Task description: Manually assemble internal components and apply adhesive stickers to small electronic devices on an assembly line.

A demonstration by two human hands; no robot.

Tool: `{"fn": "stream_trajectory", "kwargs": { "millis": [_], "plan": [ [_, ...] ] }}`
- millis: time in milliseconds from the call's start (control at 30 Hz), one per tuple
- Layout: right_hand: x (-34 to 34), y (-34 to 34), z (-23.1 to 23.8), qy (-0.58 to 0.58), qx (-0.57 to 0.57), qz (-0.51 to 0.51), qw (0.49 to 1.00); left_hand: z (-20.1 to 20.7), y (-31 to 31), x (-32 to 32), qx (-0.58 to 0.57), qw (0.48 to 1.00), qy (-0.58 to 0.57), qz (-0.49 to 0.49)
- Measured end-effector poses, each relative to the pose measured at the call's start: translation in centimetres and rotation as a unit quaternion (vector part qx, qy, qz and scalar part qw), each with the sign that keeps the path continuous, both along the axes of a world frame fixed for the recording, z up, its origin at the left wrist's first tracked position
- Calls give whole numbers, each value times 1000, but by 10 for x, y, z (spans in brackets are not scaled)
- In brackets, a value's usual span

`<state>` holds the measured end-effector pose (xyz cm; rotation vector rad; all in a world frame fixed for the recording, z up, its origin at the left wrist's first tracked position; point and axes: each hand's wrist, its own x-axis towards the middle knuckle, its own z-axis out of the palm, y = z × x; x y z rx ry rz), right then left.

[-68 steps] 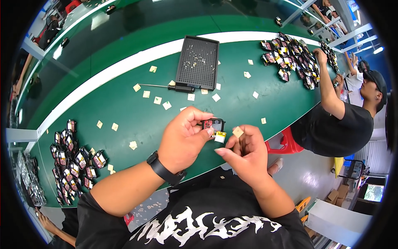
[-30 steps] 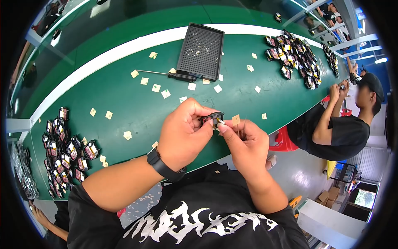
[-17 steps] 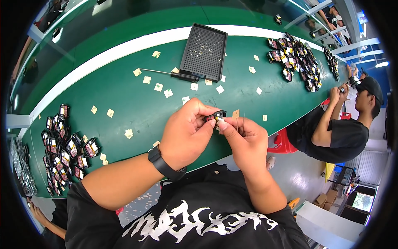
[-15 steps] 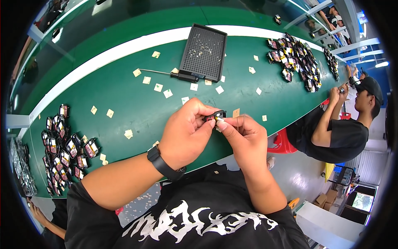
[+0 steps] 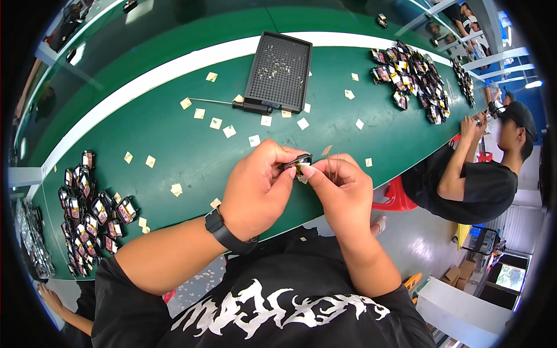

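The small black case (image 5: 303, 158) is up above the near edge of the table (image 5: 174, 124), tilted, between both hands. The left hand (image 5: 255, 188) has it pinched firmly between thumb and fingers. The right hand (image 5: 345, 188) has its thumb and forefinger nearly together at a yellow-and-white part (image 5: 303, 166) on the case; whether they pinch it or press it cannot be told. Its curled fingers also hold a thin metal tool (image 5: 338, 159), and a tan square (image 5: 327, 149) stands just beyond them, its hold unclear.

The step in hand looks like fingertip work on that part. The next move seems to call for a steady left hold and light, exact right-hand pressure.

Farther out, pale squares (image 5: 230, 131) lie scattered, with a screwdriver (image 5: 253, 108) beside a black tray (image 5: 272, 95) of tiny pieces. Similar cases are heaped in a left pile (image 5: 100, 211) and a right pile (image 5: 400, 77). To the right, a co-worker (image 5: 484, 185) in black sits near a red stool (image 5: 399, 196); cartons (image 5: 466, 270) stand behind.
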<state>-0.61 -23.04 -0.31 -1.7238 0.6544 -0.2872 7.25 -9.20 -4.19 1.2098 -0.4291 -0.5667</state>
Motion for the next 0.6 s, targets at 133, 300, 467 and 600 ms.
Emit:
{"fn": "stream_trajectory", "kwargs": {
  "millis": [133,300,467,600],
  "plan": [
    [-3,12,-4,-32,-124,-3,992,5,2,3,49,998,-9,-34],
    [0,17,-9,-29,-75,-48,996,4,2,0,21,1000,-5,-17],
    [3,14,-4,-10,-80,-39,996,4,2,2,11,1000,17,-17],
    [-2,3,-14,-22,-88,-21,996,4,2,3,-34,997,56,-40]
  ]
}}
